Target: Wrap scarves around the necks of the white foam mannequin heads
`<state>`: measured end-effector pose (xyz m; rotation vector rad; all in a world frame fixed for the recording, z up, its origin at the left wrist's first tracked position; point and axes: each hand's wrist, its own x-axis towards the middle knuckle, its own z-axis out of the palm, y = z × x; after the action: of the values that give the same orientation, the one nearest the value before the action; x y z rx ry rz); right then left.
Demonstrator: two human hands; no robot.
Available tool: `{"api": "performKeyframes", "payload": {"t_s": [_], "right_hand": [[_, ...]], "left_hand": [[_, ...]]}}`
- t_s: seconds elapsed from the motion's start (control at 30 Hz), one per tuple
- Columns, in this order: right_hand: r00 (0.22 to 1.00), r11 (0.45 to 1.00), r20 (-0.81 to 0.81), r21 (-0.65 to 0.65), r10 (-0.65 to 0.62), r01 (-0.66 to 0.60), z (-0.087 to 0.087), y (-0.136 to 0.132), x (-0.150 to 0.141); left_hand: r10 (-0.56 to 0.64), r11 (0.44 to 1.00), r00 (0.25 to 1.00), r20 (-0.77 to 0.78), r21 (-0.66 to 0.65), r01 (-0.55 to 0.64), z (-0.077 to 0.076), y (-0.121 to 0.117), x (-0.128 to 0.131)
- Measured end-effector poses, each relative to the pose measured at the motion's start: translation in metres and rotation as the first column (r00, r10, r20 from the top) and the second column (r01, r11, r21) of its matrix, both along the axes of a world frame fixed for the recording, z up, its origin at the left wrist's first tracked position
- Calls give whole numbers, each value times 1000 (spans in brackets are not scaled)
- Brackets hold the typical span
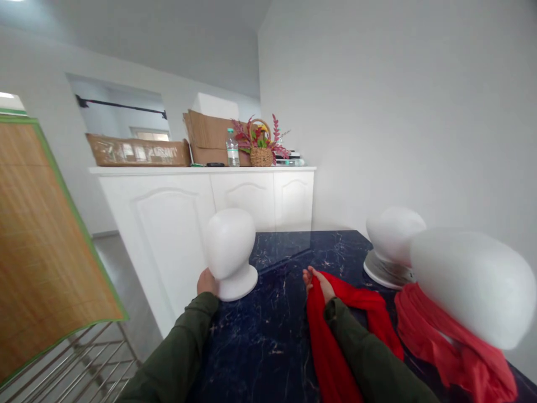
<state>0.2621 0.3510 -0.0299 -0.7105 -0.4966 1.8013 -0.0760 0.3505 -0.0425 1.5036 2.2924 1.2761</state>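
Note:
A white mannequin head [230, 240] stands upright on its round base at the left of the dark table. My left hand [207, 282] is against the lower left side of its neck, closed around it, with the fingers partly hidden behind. A long red scarf [321, 336] is gripped in my right hand [319, 282]; one part hangs toward me and another runs off to the right over the table. Farther right, a second mannequin head [474, 285] has a lighter red scarf [461, 358] wrapped around its neck.
Behind that one stands a third mannequin head [394, 232]. The dark marbled table [268, 341] lies before me. A white cabinet [176, 207] at the back carries cardboard boxes, a water bottle [232, 148] and a flower basket [260, 155]. A metal rack [96, 364] with a bamboo mat [46, 246] is at left.

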Motion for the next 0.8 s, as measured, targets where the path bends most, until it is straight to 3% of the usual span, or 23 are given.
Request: {"api": "performKeyframes", "payload": {"t_s": [0.13,0.23,0.33,0.43,0.53,0.63,0.7,0.8], "right_hand": [[999,999,15,24,45,-46,-25,28,-51],[983,988,174,134,55,-79,-37,39,-80],[936,943,352,319,-23,-97,-40,42,-98],[906,885,414,451,-92,-116,-34,34,-106],[855,836,483,536,-186,-121,-23,14,-100],[742,783,584,609,-330,-130,-10,-14,-76],[654,746,632,649,-416,-153,-2,-36,-50],[571,708,662,681,-486,-187,9,-73,-5]], "left_hand": [[-59,996,996,67,69,54,-5,7,-2],[-110,991,989,99,93,101,-10,8,0],[-165,983,977,134,106,151,-16,8,9],[-212,973,963,167,130,191,-23,5,32],[-295,940,926,234,245,238,-27,-8,67],[-399,888,854,334,374,269,-25,-34,105],[-461,869,790,404,385,310,-18,-58,131],[-581,813,681,446,352,463,0,-104,165]]}}
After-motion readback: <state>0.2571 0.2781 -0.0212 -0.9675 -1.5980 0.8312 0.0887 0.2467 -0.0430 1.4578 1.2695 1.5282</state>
